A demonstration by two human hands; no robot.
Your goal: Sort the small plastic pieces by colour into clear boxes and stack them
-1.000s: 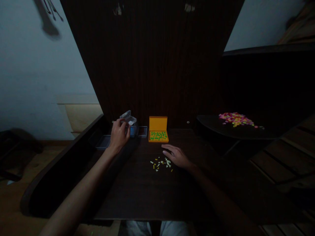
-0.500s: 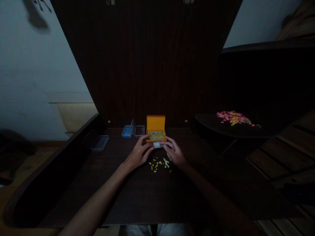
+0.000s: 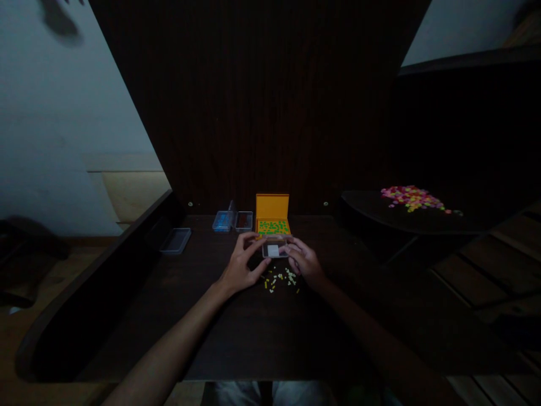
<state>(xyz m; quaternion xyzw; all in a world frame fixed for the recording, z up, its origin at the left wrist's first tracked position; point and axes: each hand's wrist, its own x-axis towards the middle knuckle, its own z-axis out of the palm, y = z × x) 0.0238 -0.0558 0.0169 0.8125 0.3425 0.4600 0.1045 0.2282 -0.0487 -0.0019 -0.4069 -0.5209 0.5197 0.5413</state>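
Between my two hands is a small clear plastic case (image 3: 273,250) with a white patch on it. My left hand (image 3: 239,270) grips the case's left side, thumb below and fingers along the top. My right hand (image 3: 306,264) pinches the right end with bent fingers. Just beyond stands an open orange box (image 3: 273,206), lid upright, with many small green pieces (image 3: 273,227) inside. Scattered on the dark tabletop nearer to me are small pale and yellow pieces (image 3: 291,276), some close under my right fingers.
Two small clear boxes, one with blue contents (image 3: 222,221) and one with dark red contents (image 3: 244,221), stand left of the orange box. Farther left lies a shallow clear tray (image 3: 176,241). Colourful bits (image 3: 413,197) are heaped on a side shelf. A tall dark panel (image 3: 262,113) rises behind.
The clear case has tilted so its broad face shows more, and the green pieces in the orange box are now less covered. The whole view has shifted slightly.
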